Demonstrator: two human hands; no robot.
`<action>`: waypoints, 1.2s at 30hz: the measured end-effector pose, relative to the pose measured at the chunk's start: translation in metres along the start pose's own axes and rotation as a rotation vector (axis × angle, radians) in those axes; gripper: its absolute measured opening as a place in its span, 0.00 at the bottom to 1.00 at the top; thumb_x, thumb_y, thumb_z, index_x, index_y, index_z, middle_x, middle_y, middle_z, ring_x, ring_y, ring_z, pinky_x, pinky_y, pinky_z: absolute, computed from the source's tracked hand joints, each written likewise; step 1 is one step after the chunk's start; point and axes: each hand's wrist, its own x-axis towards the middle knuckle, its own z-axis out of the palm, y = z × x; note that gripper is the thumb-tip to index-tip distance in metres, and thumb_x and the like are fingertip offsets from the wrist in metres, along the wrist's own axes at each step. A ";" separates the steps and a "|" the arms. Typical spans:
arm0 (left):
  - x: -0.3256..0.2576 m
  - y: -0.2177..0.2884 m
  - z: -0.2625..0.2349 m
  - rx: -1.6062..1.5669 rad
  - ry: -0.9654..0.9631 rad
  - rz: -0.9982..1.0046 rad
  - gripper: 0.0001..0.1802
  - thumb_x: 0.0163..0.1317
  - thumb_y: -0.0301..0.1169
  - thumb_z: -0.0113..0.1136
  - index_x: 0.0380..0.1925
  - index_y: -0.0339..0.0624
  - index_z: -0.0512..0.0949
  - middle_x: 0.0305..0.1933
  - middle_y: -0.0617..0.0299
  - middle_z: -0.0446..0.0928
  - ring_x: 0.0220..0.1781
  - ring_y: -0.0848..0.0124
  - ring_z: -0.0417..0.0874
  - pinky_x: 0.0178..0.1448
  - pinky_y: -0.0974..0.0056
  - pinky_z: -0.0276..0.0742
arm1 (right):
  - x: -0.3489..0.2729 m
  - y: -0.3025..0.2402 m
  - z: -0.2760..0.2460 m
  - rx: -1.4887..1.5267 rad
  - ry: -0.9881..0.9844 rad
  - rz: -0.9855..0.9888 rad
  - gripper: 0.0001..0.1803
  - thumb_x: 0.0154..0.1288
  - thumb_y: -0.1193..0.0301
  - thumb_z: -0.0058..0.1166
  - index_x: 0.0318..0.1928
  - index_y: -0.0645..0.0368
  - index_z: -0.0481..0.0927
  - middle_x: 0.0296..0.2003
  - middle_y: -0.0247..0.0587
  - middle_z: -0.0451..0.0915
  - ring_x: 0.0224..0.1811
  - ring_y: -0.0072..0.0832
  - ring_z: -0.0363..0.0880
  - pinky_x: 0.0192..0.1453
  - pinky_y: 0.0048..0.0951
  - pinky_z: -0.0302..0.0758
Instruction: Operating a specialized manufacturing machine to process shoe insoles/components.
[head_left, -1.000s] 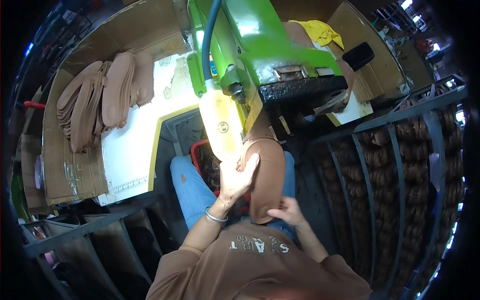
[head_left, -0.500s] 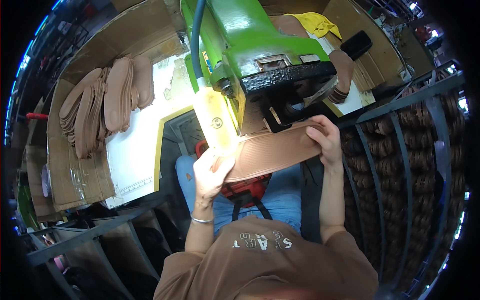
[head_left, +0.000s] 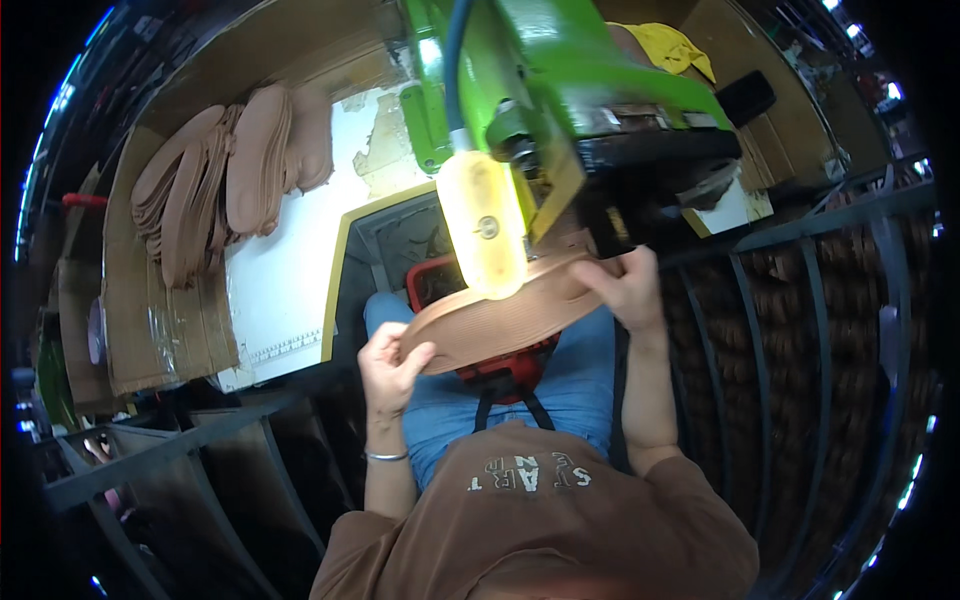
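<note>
A long brown shoe sole [head_left: 500,335] with fine ridges along its face spans the space between my hands, above my lap. My left hand [head_left: 388,368] grips its left end, thumb on top. At the other end, my right hand [head_left: 625,290] pinches it just below the black head of a green machine [head_left: 640,90]. The sole's far edge runs under a lit yellow-white lamp [head_left: 483,220], which hides part of it. Whether that edge touches the machine's working part, I cannot tell.
Stacked brown soles [head_left: 255,165] lie left on a white tabletop [head_left: 280,290] walled with cardboard [head_left: 180,350]. A yellow cloth [head_left: 665,48] rests behind the machine. Metal racks stand on both sides, the right rack [head_left: 730,320] full of brown pieces. Something red [head_left: 432,280] sits below the lamp.
The view has shifted, so machine and table appear farther right and higher. Both hands still grip the sole; its left end now sits lower and farther left, bowing more.
</note>
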 end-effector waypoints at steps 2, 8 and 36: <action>0.008 0.004 0.030 0.003 -0.082 0.068 0.12 0.53 0.21 0.63 0.38 0.32 0.74 0.35 0.59 0.79 0.38 0.77 0.78 0.44 0.72 0.74 | -0.008 -0.005 -0.021 0.099 0.078 0.052 0.10 0.56 0.74 0.59 0.38 0.64 0.77 0.32 0.34 0.79 0.33 0.17 0.76 0.37 0.17 0.73; 0.032 0.016 0.084 -0.044 -0.184 0.094 0.15 0.53 0.21 0.63 0.41 0.30 0.75 0.38 0.56 0.80 0.39 0.75 0.80 0.44 0.73 0.75 | -0.014 0.009 -0.061 0.140 0.290 -0.005 0.08 0.62 0.70 0.55 0.37 0.62 0.77 0.30 0.31 0.78 0.32 0.13 0.74 0.38 0.15 0.69; 0.026 -0.008 0.034 0.267 -0.285 0.060 0.21 0.52 0.24 0.65 0.47 0.35 0.75 0.50 0.56 0.76 0.47 0.68 0.79 0.46 0.66 0.77 | -0.012 -0.055 -0.026 0.034 0.152 0.055 0.16 0.53 0.76 0.61 0.43 0.62 0.73 0.29 0.37 0.80 0.34 0.18 0.77 0.37 0.20 0.73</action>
